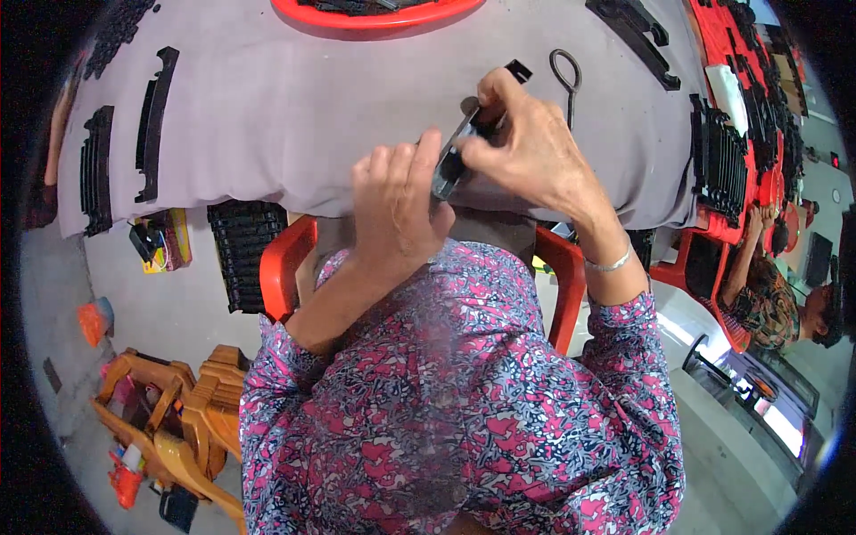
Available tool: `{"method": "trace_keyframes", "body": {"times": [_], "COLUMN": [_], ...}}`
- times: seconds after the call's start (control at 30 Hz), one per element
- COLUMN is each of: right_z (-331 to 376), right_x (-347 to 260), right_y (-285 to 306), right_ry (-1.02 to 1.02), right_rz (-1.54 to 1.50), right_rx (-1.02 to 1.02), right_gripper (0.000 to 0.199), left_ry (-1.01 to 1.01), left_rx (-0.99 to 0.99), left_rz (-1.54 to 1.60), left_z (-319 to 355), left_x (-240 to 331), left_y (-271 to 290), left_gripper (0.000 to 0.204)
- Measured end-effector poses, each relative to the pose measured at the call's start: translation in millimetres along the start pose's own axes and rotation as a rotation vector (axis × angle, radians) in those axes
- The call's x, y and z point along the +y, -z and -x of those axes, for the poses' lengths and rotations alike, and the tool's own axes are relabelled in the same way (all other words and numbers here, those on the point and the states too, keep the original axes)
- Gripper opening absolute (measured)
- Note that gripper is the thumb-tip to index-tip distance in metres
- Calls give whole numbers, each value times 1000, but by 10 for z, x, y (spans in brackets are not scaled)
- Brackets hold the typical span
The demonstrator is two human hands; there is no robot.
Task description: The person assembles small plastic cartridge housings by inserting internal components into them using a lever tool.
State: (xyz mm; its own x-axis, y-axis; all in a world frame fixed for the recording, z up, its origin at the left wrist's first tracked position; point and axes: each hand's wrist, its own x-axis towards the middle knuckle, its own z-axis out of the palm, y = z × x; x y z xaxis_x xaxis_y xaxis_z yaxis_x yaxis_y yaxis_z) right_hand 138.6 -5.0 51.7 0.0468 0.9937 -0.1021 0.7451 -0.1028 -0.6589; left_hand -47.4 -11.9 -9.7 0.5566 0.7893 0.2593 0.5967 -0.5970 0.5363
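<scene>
Just above the table's near edge, I hold a long, narrow black part (451, 166) with a shiny flat face, slanting from lower left to upper right. My left hand (390, 201) is closed at its lower end, fingers together and thumb below. My right hand (539, 147) grips the upper half, thumb and fingers pinching it. The black tip (519, 70) sticks out past my right fingers. Much of the part is hidden by both hands. A metal tool with a loop handle (565, 69) lies on the cloth beyond my right hand.
Black slotted strips lie on the grey cloth at left (153, 125) and far right (637, 40). A red basin (379, 28) of black pieces stands at the far edge. More parts are stacked at right (719, 160). Another person (771, 299) sits at the right.
</scene>
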Motion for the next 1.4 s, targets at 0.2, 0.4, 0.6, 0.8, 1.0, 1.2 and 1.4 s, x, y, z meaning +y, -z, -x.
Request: {"method": "trace_keyframes", "body": {"times": [0.2, 0.4, 0.6, 0.8, 1.0, 1.2, 1.4], "right_z": [23, 8, -40, -92, -35, -17, -35], "right_x": [-179, -238, -213, -210, -289, -396, -341], "right_y": [-37, -182, -261, -243, -199, -42, -71], "right_ry": [136, 116, 163, 110, 158, 235, 297], "right_rz": [344, 464, 452, 462, 426, 81, -177], "right_rx": [-40, -36, 45, -5, 13, 25, 124], "right_gripper": [44, 40, 41, 46, 45, 45, 30], "left_ry": [-8, -47, -50, -46, -61, 48, 113], "left_rx": [-13, 62, 119, 125, 108, 60, 265], "left_rz": [64, 54, 58, 66, 82, 159, 62], "left_z": [8, -13, 9, 34, 72, 189, 420], "left_x": [-27, -25, -10, 11, 7, -245, -822], "left_y": [-34, -87, -85, -106, -26, 252, 715], "left_gripper": [78, 81, 79, 75, 71, 63, 47]}}
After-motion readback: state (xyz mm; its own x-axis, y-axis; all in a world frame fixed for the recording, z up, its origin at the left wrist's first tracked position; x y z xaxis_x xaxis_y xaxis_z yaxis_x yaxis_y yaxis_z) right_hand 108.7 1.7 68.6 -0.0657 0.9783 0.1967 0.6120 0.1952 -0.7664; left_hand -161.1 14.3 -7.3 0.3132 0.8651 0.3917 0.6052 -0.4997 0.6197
